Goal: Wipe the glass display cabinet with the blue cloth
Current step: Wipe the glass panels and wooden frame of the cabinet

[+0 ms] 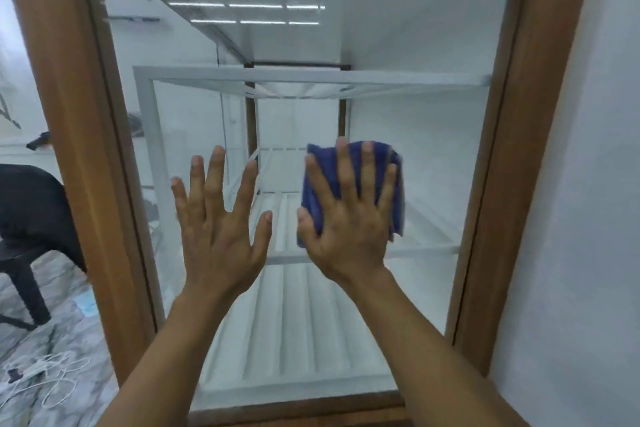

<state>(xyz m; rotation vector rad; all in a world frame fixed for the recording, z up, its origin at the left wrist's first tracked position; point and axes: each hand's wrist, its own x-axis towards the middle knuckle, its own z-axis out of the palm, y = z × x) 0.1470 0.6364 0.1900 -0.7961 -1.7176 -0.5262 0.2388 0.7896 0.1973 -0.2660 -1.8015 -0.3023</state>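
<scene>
Pressing the cloth point(395, 194) flat on the cabinet point(498, 184) glass, centre right of the frame, with the right hand point(349, 218), fingers straight and spread over it. Holding the left hand point(218, 229) just beside, at centre, fingers splayed, gripping nothing. Standing near a chair point(31, 211) at the left edge.

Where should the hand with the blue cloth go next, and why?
Probably slide the right hand and blue cloth sideways toward the right wooden frame. The cloth is pressed flat on the glass near the middle, beside the bare left hand, so the pane to its right seems the nearest stretch to wipe.
</scene>
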